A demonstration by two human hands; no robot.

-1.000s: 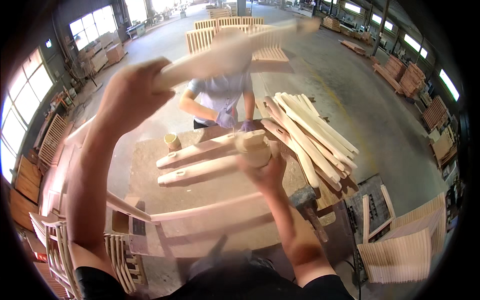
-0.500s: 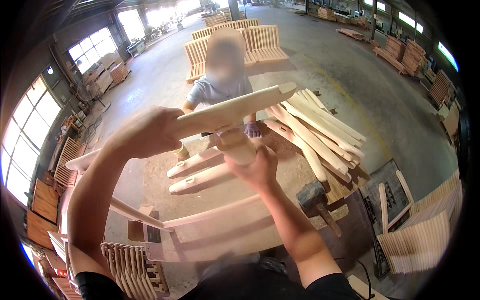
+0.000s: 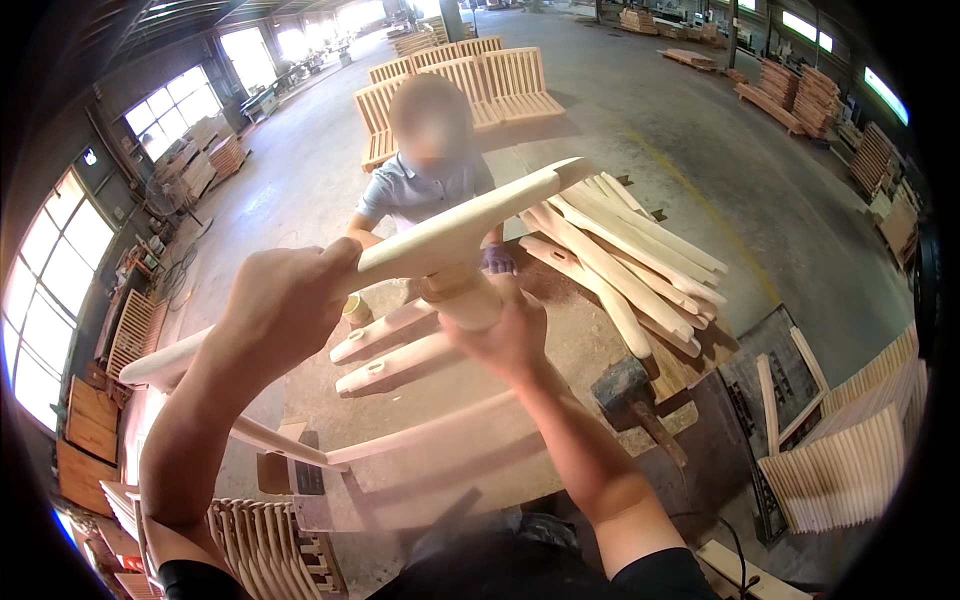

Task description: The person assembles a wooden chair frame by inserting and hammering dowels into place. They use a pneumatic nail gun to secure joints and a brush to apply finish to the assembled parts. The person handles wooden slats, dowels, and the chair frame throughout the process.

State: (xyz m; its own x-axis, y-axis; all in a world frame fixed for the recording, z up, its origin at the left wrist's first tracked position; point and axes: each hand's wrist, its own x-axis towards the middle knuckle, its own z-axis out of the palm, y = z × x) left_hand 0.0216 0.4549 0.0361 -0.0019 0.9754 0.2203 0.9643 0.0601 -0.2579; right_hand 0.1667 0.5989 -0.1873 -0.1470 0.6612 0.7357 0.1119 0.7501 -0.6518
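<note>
A pale wooden armrest (image 3: 470, 222) is raised in front of me, its far right end higher than its left. My left hand (image 3: 292, 300) is closed around the armrest's left end. Just beneath the armrest's middle, my right hand (image 3: 508, 335) wraps the top of a thick wooden post (image 3: 472, 302). Post and armrest meet there; how far they are joined is hidden. Below my hands runs a wooden rail (image 3: 430, 432), connected at its left end to a slanting bar (image 3: 285, 440). A second armrest (image 3: 165, 362) shows beyond my left forearm.
Two slotted wooden pieces (image 3: 395, 365) and a small cup (image 3: 356, 309) lie on the worktable (image 3: 530, 440). To the right are a mallet (image 3: 622, 392) and a pile of wooden parts (image 3: 640, 265). Opposite stands a person (image 3: 425, 195) with a purple-gloved hand (image 3: 498, 260). Stacked slats (image 3: 835, 470) stand right.
The armrest has tilted a little more, its left end lower. Both my hands keep their grip. The person opposite appears slightly farther left and more upright.
</note>
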